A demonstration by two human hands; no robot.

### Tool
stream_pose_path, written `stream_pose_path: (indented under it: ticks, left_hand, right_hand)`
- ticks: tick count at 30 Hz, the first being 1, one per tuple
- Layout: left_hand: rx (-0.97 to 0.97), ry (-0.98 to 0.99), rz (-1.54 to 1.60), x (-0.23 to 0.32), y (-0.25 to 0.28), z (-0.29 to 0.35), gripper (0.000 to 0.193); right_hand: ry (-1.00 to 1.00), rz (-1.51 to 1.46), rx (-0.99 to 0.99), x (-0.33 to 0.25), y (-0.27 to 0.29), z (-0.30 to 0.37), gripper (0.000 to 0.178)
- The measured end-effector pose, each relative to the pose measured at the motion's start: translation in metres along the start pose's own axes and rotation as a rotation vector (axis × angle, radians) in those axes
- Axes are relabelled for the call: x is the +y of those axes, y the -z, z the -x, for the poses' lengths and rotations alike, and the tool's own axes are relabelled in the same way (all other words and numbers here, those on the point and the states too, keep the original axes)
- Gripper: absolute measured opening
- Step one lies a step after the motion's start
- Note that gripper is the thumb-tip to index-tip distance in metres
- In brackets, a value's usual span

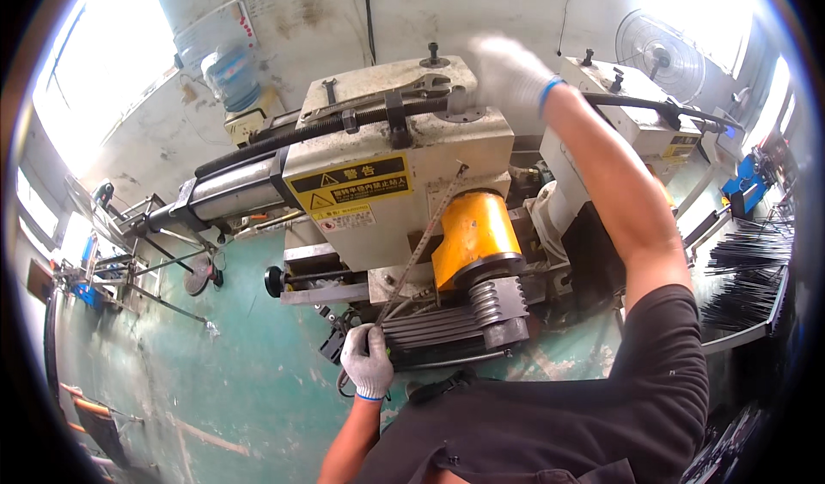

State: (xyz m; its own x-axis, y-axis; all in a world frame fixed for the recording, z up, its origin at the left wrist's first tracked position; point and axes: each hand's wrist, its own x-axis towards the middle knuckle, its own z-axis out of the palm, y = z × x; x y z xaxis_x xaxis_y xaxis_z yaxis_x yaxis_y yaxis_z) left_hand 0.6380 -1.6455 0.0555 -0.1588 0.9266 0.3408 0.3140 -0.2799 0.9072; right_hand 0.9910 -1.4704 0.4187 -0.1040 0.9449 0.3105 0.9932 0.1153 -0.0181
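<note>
My left hand (368, 364), in a pale knit glove, is closed around the lower end of a long thin mottled strip (418, 248). That strip slants up across the front of the pale bending machine (378, 226), its top near a small dark fitting. My right hand (513, 73), gloved with a blue cuff, is smeared by motion over the right end of the machine's top; its fingers cannot be made out. Close by it lie a large wrench (378, 99) and a black threaded rod (301, 137). Below, a yellow housing (478, 230) carries a grooved metal die (498, 302).
Several thin rods (438, 327) lie in front of the machine, close to my body. A second pale machine (614, 97) stands at right, with a fan (660, 57) behind it. Bundles of dark rods (743, 269) fill a rack at far right. A water bottle (232, 78) stands back left.
</note>
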Motion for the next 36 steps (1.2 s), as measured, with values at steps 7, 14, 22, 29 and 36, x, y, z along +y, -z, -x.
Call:
stream_pose_path:
  ticks: [7,14,22,29,36]
  left_hand:
    - [-0.080,0.000,0.020,0.005,0.000,-0.002,0.009]
    - [-0.073,-0.004,0.004,0.001,0.000,0.003,0.008]
    - [-0.081,-0.094,-0.087,0.000,0.002,-0.005,0.009]
    - [-0.080,-0.104,-0.102,0.013,0.003,-0.010,0.010]
    - [-0.093,-0.056,-0.074,0.015,-0.002,-0.008,0.008]
  right_hand:
    - [0.136,0.165,0.452,0.035,-0.012,-0.023,0.063]
    - [0.047,0.074,0.465,0.011,-0.010,-0.016,0.073]
    - [-0.057,0.166,0.325,0.013,-0.018,-0.028,0.068]
    - [-0.047,-0.018,0.083,-0.009,-0.001,-0.029,0.078]
    - [-0.074,0.206,0.488,0.012,0.002,-0.043,0.068]
